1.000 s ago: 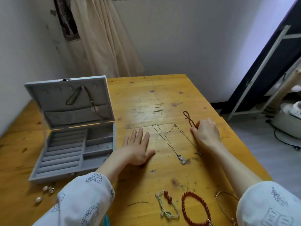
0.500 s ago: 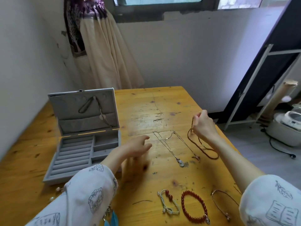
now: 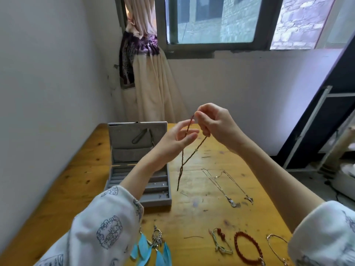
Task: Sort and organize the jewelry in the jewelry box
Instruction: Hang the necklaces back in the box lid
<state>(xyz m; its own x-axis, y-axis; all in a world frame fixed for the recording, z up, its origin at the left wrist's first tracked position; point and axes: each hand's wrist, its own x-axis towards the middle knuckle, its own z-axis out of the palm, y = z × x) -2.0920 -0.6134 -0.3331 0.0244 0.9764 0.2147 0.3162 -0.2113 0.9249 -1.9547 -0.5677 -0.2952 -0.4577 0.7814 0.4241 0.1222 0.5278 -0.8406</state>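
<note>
A long dark-red beaded necklace [image 3: 182, 162] hangs in the air above the table, pinched at its top by my right hand [image 3: 215, 125]. My left hand [image 3: 176, 139] is raised beside it with fingers loosely spread, and the strand runs across its fingertips. The grey jewelry box [image 3: 153, 200] stands open on the table below my left forearm, with a dark cord hanging in its lid [image 3: 138, 135]. Two silver chain necklaces [image 3: 226, 185] lie on the table to the right of the box.
On the wooden table [image 3: 192, 217] near its front edge lie turquoise feather earrings [image 3: 153, 248], a green cord bracelet with red beads [image 3: 221, 242], a red bead bracelet [image 3: 247, 248] and a thin bangle [image 3: 276, 246]. Walls stand left and behind; a dark frame stands at right.
My right hand lifted the beaded necklace off the table and up into the air. My left hand left the table and rose to the strand. The camera tilted upward.
</note>
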